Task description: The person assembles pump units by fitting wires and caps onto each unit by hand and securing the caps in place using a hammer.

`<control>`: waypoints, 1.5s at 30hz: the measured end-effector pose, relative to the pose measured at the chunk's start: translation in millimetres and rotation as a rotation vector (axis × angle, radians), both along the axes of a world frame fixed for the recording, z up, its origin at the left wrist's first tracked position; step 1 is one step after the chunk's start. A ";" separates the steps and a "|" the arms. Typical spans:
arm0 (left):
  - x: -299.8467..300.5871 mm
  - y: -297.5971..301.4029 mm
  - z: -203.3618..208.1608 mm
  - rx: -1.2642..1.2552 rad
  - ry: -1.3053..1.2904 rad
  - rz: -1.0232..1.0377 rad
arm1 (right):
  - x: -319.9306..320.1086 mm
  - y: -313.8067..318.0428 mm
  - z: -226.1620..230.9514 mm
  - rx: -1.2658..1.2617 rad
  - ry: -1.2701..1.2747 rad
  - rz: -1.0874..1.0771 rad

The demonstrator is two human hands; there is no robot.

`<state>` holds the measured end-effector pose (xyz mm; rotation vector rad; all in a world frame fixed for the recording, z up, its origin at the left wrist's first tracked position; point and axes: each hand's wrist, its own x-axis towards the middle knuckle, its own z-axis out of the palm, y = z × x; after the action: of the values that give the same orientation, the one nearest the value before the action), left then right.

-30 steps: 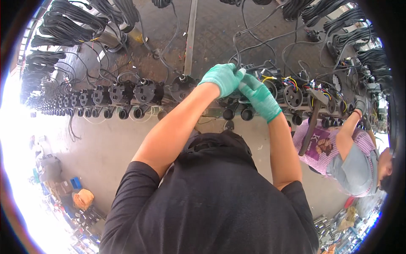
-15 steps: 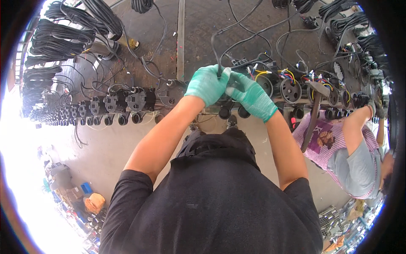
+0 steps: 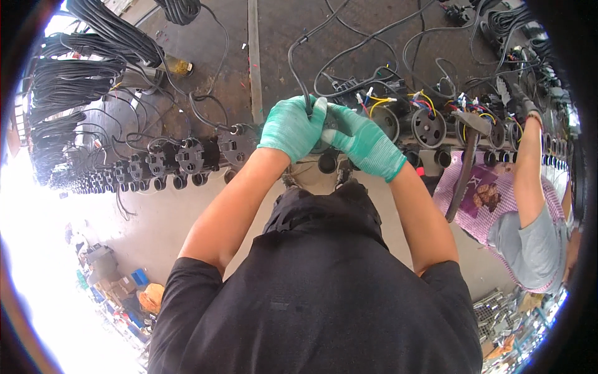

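My left hand (image 3: 290, 128), in a green knit glove, is closed round a black cable (image 3: 298, 73) that rises from between its thumb and fingers. Facing it, my right hand (image 3: 369, 141) in a matching glove curls its thumb and fingers against a dark round housing (image 3: 319, 147), largely hidden between the two hands. Just right of them stands an uncovered round black housing (image 3: 386, 124) with yellow and white-tipped wires. To the left is a black motor-like housing (image 3: 236, 148) with its cable fitting on top.
Rows of black housings (image 3: 190, 157) line the near table edge. Thick coiled cables (image 3: 75, 80) are heaped at the left. A hammer (image 3: 468, 156) hangs head-up over the edge on the right. Beside it a co-worker (image 3: 526, 230) reaches a gloved hand (image 3: 524, 103) over the table.
My hands have shifted slightly left, still together around the cable and housing. The co-worker's arm has swung up, putting the gloved hand farther over the table.
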<state>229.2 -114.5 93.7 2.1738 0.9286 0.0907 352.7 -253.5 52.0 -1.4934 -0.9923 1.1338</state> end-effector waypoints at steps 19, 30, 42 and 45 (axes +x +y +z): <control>-1.2 1.0 -14.9 0.036 -0.013 0.020 | 53.6 -101.8 94.6 0.175 -0.310 -0.833; 1.4 -3.4 -12.3 0.028 -0.003 0.074 | 92.7 -216.2 -13.4 -0.542 -0.569 -0.842; 1.1 8.8 -20.4 -0.135 -0.010 0.003 | 21.0 -184.2 44.3 -0.011 -0.195 -0.751; 2.3 7.7 -21.7 -0.100 0.002 -0.016 | 1.8 -164.9 44.9 -0.126 -0.762 -0.437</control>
<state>231.5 -106.8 72.0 2.0887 0.8981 0.0330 354.6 -418.4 96.9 -2.1817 -1.0099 0.3020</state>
